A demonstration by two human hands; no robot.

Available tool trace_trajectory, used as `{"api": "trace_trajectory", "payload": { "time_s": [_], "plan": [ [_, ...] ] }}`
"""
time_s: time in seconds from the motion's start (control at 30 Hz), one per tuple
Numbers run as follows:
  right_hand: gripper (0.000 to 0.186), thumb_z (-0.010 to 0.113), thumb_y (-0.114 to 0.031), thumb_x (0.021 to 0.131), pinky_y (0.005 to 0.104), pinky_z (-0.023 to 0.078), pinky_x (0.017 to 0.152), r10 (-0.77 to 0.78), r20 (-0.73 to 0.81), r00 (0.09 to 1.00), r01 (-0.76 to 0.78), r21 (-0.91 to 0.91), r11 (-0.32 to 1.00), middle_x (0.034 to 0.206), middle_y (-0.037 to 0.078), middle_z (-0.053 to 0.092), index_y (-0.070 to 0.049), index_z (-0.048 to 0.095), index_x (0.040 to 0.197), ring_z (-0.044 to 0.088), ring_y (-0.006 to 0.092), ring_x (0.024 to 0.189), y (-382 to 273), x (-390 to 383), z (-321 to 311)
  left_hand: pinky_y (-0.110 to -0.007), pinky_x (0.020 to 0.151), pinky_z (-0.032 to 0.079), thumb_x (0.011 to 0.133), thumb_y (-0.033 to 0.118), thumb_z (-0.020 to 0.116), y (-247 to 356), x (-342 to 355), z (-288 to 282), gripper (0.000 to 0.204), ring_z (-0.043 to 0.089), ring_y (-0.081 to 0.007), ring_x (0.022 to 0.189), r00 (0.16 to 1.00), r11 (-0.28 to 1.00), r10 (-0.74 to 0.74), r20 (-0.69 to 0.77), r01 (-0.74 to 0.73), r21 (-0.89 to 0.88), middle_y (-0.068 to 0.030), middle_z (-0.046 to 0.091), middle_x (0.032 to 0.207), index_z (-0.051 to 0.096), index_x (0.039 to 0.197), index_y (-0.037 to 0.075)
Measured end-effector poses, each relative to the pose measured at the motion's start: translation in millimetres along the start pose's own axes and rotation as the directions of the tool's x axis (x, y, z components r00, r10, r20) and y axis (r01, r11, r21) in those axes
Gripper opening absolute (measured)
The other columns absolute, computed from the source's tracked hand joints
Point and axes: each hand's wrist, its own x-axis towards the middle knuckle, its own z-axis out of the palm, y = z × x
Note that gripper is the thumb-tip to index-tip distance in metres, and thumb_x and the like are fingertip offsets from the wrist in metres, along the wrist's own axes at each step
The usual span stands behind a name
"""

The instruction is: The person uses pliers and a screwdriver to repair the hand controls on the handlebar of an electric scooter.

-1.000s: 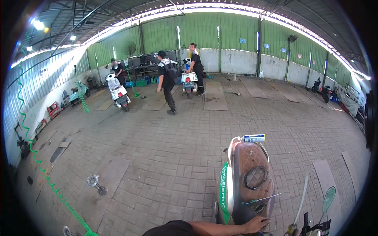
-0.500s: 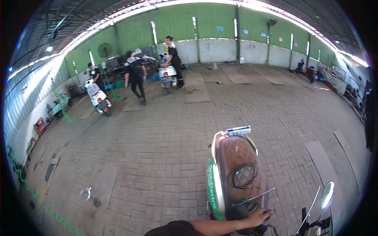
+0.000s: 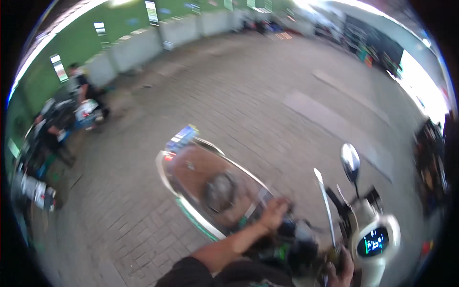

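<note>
The scooter's brown quilted seat [image 3: 193,167] lies ahead of me, pointing away to the upper left. My left hand [image 3: 275,214] rests at its front end; motion smears the fingers, so their hold is unclear. A dark round loop [image 3: 220,192] lies on the seat. Between it and my hand is a thin rod-like tool with a green part [image 3: 245,220]. At the bottom, my right hand [image 3: 343,270] is closed around the dark yellowish grip of a long thin metal rod [image 3: 326,205], which stands up beside the handlebar. Its far tip is flattened.
A blue and white box [image 3: 181,137] sits at the seat's rear rail. The scooter's lit display [image 3: 374,242] and round mirror [image 3: 350,159] stand to my right. Boards [image 3: 330,124] lie on the paved floor. Blurred people [image 3: 86,91] are by other scooters at far left.
My view has swung to the right, bringing the display and my right hand into the picture. The seat now appears further left and slanted. My left hand stays by the seat's front end.
</note>
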Motion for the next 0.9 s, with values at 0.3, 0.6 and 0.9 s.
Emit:
{"api": "trace_trajectory", "payload": {
  "time_s": [0.3,0.6,0.9],
  "plan": [
    [0.064,0.074,-0.008,0.06,0.0358,0.051,0.064,0.063,0.213,0.975,0.047,-0.476,0.878,0.092,0.019,0.059,-0.007,0.053,0.12,0.062,0.0306,0.075,-50.8,-17.5,-39.2,-0.026,0.07,0.045,0.095,0.054,0.028,8.1,33.4,2.5,0.059,0.055,-0.0163,0.076,0.932,0.616,-0.078,0.355,0.325,-0.718,-0.0081,0.056,0.078,0.056,0.087,0.003],
    [0.052,0.066,0.0,0.076,0.0343,0.05,0.066,0.211,0.307,0.928,0.02,-0.608,0.794,0.1,0.018,0.059,-0.007,0.051,0.125,0.062,0.0275,0.082,-94.4,-4.0,-52.0,-0.025,0.069,0.04,0.081,0.078,0.016,42.4,26.1,11.9,0.087,0.049,-0.013,0.073,0.92,0.873,0.128,0.371,0.073,-0.482,-0.0052,0.053,0.076,0.053,0.08,-0.001],
    [0.052,0.068,0.003,0.071,0.0356,0.05,0.058,0.152,0.321,0.935,0.103,-0.656,0.748,0.093,0.017,0.06,-0.011,0.055,0.12,0.063,0.0295,0.072,-110.6,12.0,-52.6,-0.025,0.06,0.041,0.08,0.078,0.026,47.9,29.2,7.7,0.09,0.051,-0.0129,0.065,0.909,0.858,0.316,0.271,-0.152,-0.49,-0.0087,0.054,0.07,0.051,0.08,-0.008]
  ]
}}
